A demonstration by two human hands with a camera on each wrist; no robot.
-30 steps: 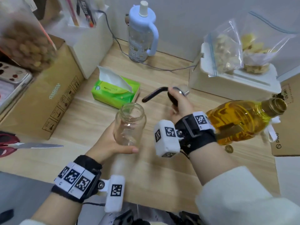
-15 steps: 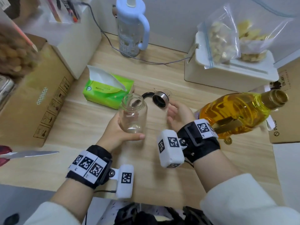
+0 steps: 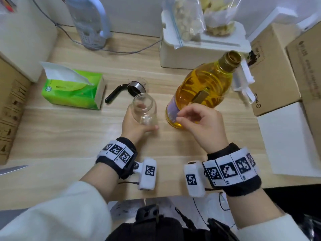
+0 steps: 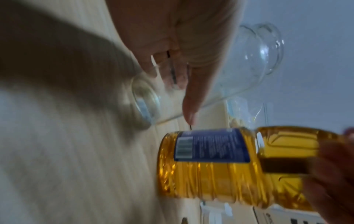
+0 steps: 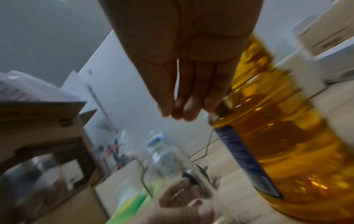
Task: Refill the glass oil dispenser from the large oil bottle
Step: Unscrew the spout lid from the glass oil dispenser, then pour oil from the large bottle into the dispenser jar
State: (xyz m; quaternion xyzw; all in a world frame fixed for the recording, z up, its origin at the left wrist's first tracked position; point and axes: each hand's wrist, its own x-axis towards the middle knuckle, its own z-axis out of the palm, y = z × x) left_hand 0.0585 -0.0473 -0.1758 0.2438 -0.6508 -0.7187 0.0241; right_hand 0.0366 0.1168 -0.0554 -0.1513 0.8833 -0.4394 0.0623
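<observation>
jar steadied, free hand nearing the oil bottle

at the far left a cardboard box (image 3: 10, 108) walls off the surface (image 3: 69, 136), and the green tissue box (image 3: 73, 91) sits just inboard of it, so there is no spare room to swing that way. next comes the dispenser's lid with its black handle (image 3: 125, 90), lying on its side behind the jar and out of the pouring path, which i judge is why it sits back there.

my left hand (image 3: 133, 126) wraps the glass oil dispenser (image 3: 144, 110) low on its body, thumb across the front. the mouth is open and tipped a little away from me, and the jar looks empty. holding it low leaves the rim clear for a stream of oil.

just to the right stands the large oil bottle (image 3: 203, 89), upright on the surface, its cap apparently still on, nearly full and likely heavy. my right hand (image 3: 201, 122) hovers in front of its base with fingers loosely curled and holds nothing; the head view suggests the fingertips are at the label, but i cannot tell if they touch.

further right, more cardboard boxes (image 3: 272, 72) crowd the bottle, and a white foam box (image 3: 199, 49) sits behind. the open wood in front of me is the best room for tilting.
</observation>
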